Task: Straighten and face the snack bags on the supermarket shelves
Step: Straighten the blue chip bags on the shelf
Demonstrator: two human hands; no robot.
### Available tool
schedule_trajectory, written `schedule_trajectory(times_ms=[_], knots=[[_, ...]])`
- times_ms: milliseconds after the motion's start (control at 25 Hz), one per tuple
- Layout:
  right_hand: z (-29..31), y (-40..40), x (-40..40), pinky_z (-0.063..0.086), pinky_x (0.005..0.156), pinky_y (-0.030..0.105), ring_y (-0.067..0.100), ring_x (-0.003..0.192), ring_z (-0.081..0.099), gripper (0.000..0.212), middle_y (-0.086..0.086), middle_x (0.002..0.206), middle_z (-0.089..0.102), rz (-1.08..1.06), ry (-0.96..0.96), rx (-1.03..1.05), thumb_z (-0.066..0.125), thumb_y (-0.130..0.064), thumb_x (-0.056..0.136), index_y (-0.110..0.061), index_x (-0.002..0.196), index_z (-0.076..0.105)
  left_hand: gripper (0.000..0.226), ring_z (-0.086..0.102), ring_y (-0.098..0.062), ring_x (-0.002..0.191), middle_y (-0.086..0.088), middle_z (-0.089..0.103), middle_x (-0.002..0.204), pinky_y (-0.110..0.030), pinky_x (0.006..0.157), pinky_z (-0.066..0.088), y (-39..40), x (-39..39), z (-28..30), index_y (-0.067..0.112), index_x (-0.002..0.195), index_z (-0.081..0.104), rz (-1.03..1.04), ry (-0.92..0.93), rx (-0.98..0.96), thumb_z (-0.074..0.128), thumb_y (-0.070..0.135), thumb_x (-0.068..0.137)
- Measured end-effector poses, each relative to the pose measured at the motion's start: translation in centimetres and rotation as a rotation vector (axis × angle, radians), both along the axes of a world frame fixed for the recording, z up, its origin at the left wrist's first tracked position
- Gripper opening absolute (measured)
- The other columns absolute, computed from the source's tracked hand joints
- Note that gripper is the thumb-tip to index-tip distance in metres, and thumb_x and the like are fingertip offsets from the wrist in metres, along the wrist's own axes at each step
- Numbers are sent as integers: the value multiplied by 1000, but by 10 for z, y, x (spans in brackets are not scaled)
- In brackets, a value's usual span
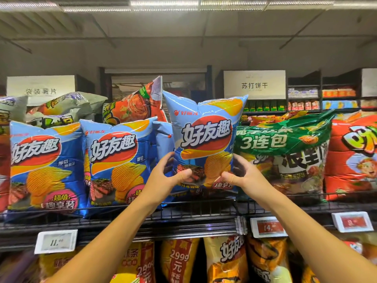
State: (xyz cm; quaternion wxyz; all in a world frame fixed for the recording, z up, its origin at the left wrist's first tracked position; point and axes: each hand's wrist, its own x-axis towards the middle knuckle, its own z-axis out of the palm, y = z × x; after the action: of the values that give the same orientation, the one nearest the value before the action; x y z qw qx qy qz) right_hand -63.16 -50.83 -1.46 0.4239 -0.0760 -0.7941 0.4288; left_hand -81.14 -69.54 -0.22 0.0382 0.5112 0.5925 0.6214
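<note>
1. Below both hands, yellow snack bags (179, 262) fill the lower shelf, under price tags (56, 241) clipped to the wire shelf edge (183, 213).
2. Left hand (168, 176) grips the lower left side of a blue chip bag (204, 139), thumb on its front; right hand (242, 174) grips the lower right side likewise.
3. Between the hands the bag stands upright, front facing out, its bottom at the wire shelf.
4. Left of the left hand stand two matching blue bags (116, 160).
5. Right of the right hand leans a green multipack (285, 148), then a red bag (353, 156).
6. Behind and above, an orange bag (134, 105) tilts.
</note>
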Motion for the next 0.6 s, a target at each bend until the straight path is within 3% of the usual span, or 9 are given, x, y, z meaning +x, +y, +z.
schedule_trajectory(times_ms=[160, 280, 400, 520, 600], knots=[[-3, 6, -1, 46, 106, 31, 3, 124, 58, 73, -17, 136, 61, -11, -22, 13, 79, -38, 79, -32, 144, 47, 64, 49, -6, 122, 12, 52, 134, -15, 90, 40, 0, -5, -2, 34, 131, 48, 2, 17, 12, 80, 34, 75], [-5, 4, -2, 50, 82, 7, -11, 108, 62, 63, -25, 124, 65, -20, -25, 6, 79, -35, 79, -34, 136, 52, 61, 51, 2, 117, 24, 52, 121, -14, 88, 42, -1, -7, -5, 47, 117, 48, -1, 22, 11, 78, 46, 64], [-11, 5, -4, 50, 78, 6, -10, 102, 65, 43, -29, 112, 70, -23, -70, 8, 75, -26, 87, -45, 121, 56, 64, 58, -6, 115, 13, 56, 125, -27, 94, 50, 0, -10, -11, 40, 124, 51, 3, 40, -34, 77, 46, 66], [-14, 4, -5, 49, 74, 5, -13, 99, 64, 43, -25, 115, 69, -35, -100, -1, 73, -26, 90, -45, 124, 55, 63, 63, 8, 97, 16, 60, 114, -14, 71, 53, -1, -10, -12, 42, 120, 50, -14, 38, -70, 75, 50, 63], [-16, 3, -4, 49, 72, 4, -16, 96, 63, 47, -21, 120, 65, -42, -113, -2, 73, -28, 90, -40, 130, 53, 64, 63, 14, 88, 19, 60, 111, -14, 64, 49, -4, -11, -10, 44, 119, 50, -22, 43, -121, 74, 53, 61]])
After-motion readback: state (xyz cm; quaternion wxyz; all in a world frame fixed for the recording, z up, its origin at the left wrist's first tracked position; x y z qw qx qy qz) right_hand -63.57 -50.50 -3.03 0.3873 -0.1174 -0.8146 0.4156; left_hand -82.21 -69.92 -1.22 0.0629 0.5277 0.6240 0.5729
